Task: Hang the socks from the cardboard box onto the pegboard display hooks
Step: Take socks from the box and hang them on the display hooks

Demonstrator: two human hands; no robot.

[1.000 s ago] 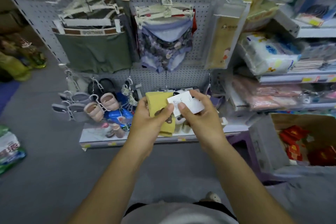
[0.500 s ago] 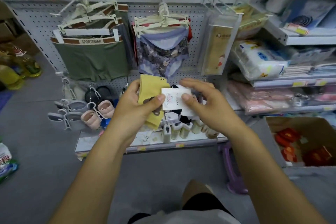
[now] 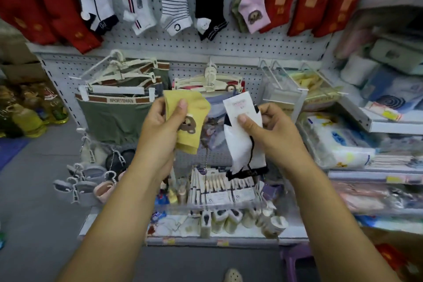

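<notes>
My left hand [image 3: 160, 130] grips a yellow sock [image 3: 194, 110] with a brown bear patch, held up before the pegboard [image 3: 240, 46]. My right hand [image 3: 272, 130] grips a white and black sock [image 3: 245, 149] by its white paper label, a hand's width right of the yellow one. Both socks hang free in front of the middle shelf. Along the top of the pegboard hang rows of socks: red ones [image 3: 45, 7] at the left, white and striped ones [image 3: 174, 0] in the middle, a pink pair [image 3: 253, 4], more red ones [image 3: 320, 2] at the right. The cardboard box [image 3: 393, 245] shows only at the bottom right corner.
Green underwear on hangers [image 3: 114, 117] hangs left of my hands, patterned underwear behind them. Below stands a low shelf [image 3: 219, 239] with small packets and rolled socks. Shelves with packaged goods [image 3: 338, 142] fill the right side. A purple stool [image 3: 295, 258] stands by the box.
My view has tilted up, bringing the top sock row into sight. My hands have risen and pulled apart, separating the white and black sock from the yellow one.
</notes>
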